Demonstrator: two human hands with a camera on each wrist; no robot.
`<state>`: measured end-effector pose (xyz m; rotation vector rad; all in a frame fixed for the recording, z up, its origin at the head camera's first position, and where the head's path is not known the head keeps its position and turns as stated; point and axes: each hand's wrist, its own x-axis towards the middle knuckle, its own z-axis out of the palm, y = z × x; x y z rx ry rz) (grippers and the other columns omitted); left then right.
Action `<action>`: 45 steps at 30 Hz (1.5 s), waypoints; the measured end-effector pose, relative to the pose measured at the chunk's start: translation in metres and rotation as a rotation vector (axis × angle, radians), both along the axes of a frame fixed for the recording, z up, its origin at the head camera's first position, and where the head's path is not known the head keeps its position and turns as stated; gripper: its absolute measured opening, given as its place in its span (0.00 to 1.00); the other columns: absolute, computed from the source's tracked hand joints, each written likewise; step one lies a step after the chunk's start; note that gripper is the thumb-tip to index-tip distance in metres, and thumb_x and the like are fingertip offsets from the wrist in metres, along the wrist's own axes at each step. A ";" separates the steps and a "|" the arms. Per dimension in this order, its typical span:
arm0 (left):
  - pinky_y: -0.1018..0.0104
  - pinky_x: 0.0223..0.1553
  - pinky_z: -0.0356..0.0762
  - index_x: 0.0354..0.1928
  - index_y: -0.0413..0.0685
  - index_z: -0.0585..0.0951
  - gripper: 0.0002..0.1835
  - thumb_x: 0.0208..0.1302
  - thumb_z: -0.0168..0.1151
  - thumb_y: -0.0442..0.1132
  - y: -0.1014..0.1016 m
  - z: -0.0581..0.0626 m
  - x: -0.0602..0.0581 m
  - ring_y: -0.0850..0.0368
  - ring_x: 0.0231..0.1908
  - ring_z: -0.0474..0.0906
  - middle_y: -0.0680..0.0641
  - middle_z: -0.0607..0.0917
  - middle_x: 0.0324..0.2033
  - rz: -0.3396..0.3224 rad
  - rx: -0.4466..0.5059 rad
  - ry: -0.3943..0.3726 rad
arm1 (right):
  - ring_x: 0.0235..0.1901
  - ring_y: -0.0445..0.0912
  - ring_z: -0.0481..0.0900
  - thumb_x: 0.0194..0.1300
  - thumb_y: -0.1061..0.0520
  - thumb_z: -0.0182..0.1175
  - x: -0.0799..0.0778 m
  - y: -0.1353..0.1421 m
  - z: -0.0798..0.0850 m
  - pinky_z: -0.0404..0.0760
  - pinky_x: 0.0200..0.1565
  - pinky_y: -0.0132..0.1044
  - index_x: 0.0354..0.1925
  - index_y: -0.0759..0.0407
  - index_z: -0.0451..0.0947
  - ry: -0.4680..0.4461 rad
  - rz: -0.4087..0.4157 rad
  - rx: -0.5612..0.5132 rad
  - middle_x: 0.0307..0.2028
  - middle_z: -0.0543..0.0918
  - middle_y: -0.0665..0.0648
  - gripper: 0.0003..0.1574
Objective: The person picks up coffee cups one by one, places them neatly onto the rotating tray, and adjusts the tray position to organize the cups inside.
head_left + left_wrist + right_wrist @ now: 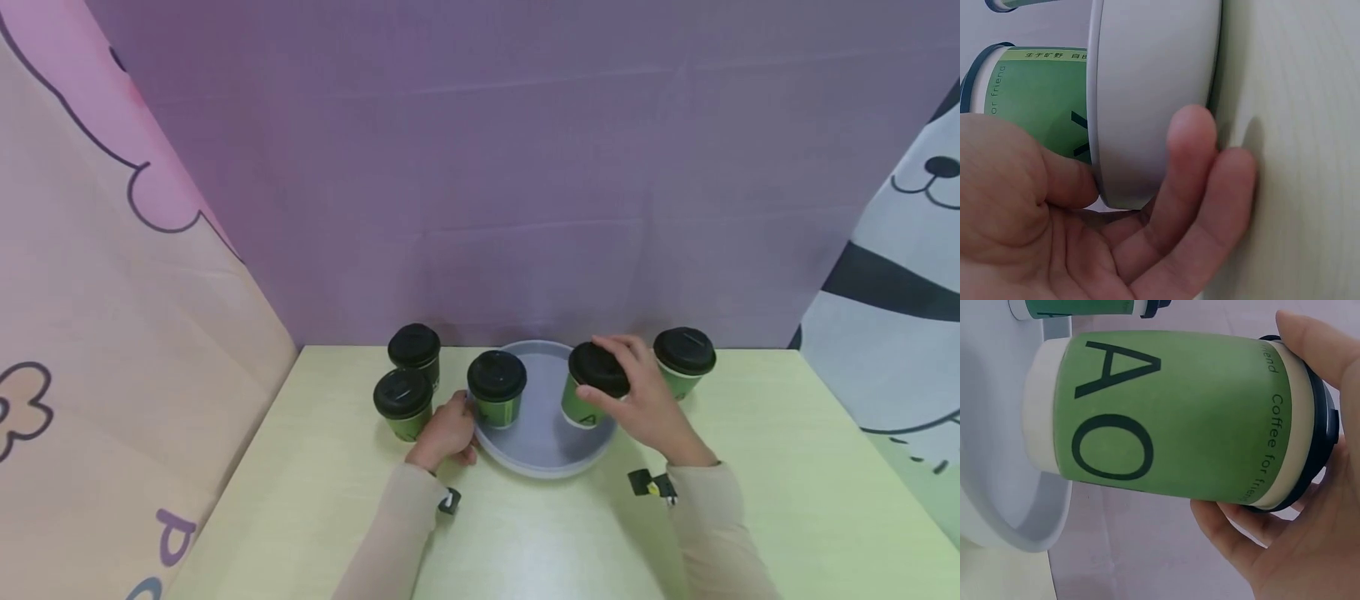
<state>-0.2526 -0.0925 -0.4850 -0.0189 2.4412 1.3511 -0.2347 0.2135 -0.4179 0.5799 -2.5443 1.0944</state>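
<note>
A round pale grey tray (542, 446) with a raised rim lies on the table. My left hand (448, 432) grips its left edge; in the left wrist view the thumb is at the rim and the fingers curl at the outer wall (1147, 94). My right hand (651, 408) holds a green paper coffee cup (579, 410) by its black lid, fingers and thumb on opposite sides. The cup tilts slightly over the tray's right part, its white base (1041, 406) near the rim in the right wrist view. Another lidded coffee cup (498, 410) stands on the tray's left side.
Left of the tray stand two more lidded cups, one in front (405, 404) and one behind (415, 346). A further cup (682, 358) stands behind my right hand. A purple cloth backdrop (480, 208) rises at the table's (525, 542) back edge.
</note>
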 end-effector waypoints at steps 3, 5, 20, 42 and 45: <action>0.60 0.24 0.83 0.79 0.42 0.55 0.28 0.82 0.35 0.41 0.000 0.000 0.000 0.51 0.20 0.82 0.40 0.84 0.31 0.007 0.005 -0.004 | 0.66 0.62 0.69 0.61 0.50 0.75 0.001 -0.003 0.000 0.69 0.63 0.67 0.73 0.56 0.68 -0.006 0.011 0.002 0.68 0.68 0.64 0.46; 0.60 0.24 0.84 0.79 0.41 0.55 0.29 0.82 0.36 0.41 0.000 0.001 0.000 0.50 0.20 0.83 0.40 0.84 0.31 0.005 0.008 0.000 | 0.65 0.61 0.69 0.61 0.50 0.75 0.002 -0.005 0.000 0.70 0.63 0.66 0.73 0.56 0.67 -0.018 0.015 0.006 0.68 0.68 0.63 0.47; 0.54 0.26 0.84 0.78 0.33 0.52 0.32 0.77 0.44 0.36 -0.009 0.017 0.005 0.45 0.23 0.84 0.37 0.85 0.31 -0.175 -0.040 0.033 | 0.64 0.58 0.73 0.56 0.46 0.78 0.004 -0.016 0.001 0.74 0.61 0.62 0.73 0.54 0.67 -0.024 0.067 0.053 0.67 0.69 0.60 0.51; 0.56 0.25 0.83 0.79 0.39 0.54 0.29 0.82 0.40 0.42 -0.010 0.007 -0.001 0.47 0.22 0.84 0.37 0.84 0.32 -0.136 -0.005 0.015 | 0.67 0.56 0.73 0.56 0.42 0.78 0.006 -0.035 -0.005 0.76 0.63 0.59 0.73 0.46 0.66 -0.088 0.159 0.111 0.70 0.68 0.54 0.52; 0.56 0.24 0.84 0.78 0.38 0.55 0.29 0.83 0.39 0.43 -0.010 0.007 -0.001 0.47 0.22 0.84 0.37 0.84 0.32 -0.123 -0.005 0.011 | 0.67 0.55 0.72 0.55 0.41 0.78 0.005 -0.038 -0.008 0.76 0.63 0.58 0.72 0.45 0.67 -0.084 0.158 0.127 0.70 0.68 0.53 0.52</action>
